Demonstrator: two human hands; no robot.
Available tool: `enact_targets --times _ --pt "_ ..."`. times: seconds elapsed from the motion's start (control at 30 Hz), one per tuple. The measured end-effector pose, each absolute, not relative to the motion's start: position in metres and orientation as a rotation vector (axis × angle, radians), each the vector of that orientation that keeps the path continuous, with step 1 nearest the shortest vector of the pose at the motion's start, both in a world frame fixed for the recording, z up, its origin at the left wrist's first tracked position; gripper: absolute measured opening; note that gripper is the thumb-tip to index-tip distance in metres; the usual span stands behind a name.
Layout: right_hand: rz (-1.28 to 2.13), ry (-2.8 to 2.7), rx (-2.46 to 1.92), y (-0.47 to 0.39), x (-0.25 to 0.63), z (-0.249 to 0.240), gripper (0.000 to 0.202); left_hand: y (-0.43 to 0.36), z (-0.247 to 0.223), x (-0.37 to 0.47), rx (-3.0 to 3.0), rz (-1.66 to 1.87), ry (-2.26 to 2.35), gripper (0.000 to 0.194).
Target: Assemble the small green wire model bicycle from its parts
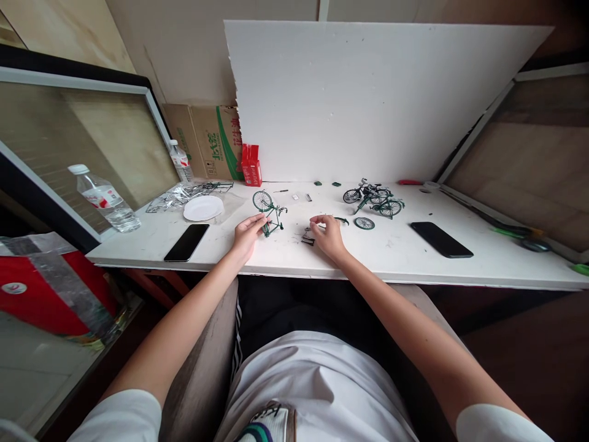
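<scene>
While your left hand (247,235) pinches the half-built green bicycle (269,215) steady, your right hand (327,235), fingers curled, picks at small parts (308,236) just right of it.

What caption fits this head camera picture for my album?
Left hand touching a small green toy bike, right hand on tiny parts at a white table.

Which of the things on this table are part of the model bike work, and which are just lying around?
In the work: left hand on the half-built bike; right hand by small dark parts; loose wheel; finished bikes; parts bags.

Lying about: two phones, bottles, white plate, red carton, cardboard box.
</scene>
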State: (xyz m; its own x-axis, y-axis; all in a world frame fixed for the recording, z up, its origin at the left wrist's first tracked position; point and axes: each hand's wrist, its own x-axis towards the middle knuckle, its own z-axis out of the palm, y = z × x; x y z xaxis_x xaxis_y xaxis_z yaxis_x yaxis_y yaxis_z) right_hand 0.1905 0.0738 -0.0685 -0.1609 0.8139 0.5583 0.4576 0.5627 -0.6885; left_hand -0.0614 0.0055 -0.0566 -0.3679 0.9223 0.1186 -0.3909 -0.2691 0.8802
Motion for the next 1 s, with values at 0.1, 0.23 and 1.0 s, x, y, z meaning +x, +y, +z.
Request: enact_targets --times 0.1,0.23,1.0 --pt "0.445 -1.862 -1.035 0.068 0.190 -0.064 0.023 0.005 -0.057 -0.062 0.834 1.779 0.993 0.051" --pt "0.333 -2.045 -0.951 0.060 0.187 -0.064 0.022 0.006 -0.058 -0.061 0.851 1.786 1.000 0.053" --pt "0.238 -2.244 -0.662 0.052 0.181 -0.059 0.017 -0.002 -0.052 -0.046 0.899 1.728 0.929 0.050"
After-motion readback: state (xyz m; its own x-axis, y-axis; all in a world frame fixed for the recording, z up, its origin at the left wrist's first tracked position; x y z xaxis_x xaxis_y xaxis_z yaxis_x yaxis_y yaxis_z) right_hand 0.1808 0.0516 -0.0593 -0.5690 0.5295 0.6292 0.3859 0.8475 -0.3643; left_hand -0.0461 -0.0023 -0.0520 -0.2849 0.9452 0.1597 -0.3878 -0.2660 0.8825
